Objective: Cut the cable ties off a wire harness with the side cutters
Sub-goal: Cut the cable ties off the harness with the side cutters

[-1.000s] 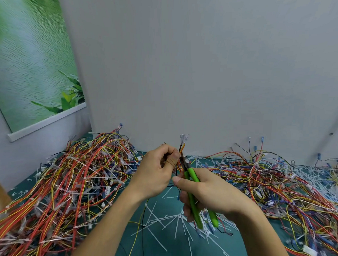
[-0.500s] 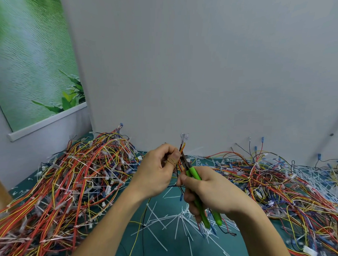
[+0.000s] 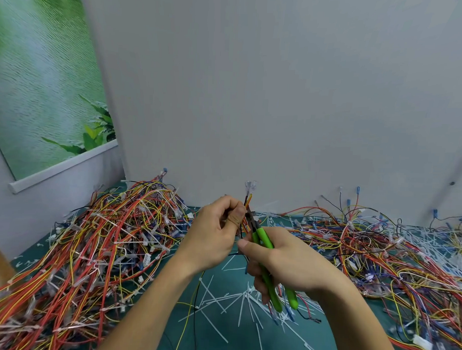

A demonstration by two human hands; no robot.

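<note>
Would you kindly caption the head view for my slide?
Left hand pinches a wire harness; right hand holds green side cutters against it.

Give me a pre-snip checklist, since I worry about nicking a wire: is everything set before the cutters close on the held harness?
1. Left hand pinches the held harness: ok.
2. Right hand grips both green handles of the side cutters: ok.
3. Cutter tips sit at the bundle, beside the left thumb: ok.
4. Blades on a tie only, not a wire: cannot tell, too small.
5. Thumb clear of the blades: cannot tell; it is very close.
6. Held section raised off the green mat: ok.
</note>
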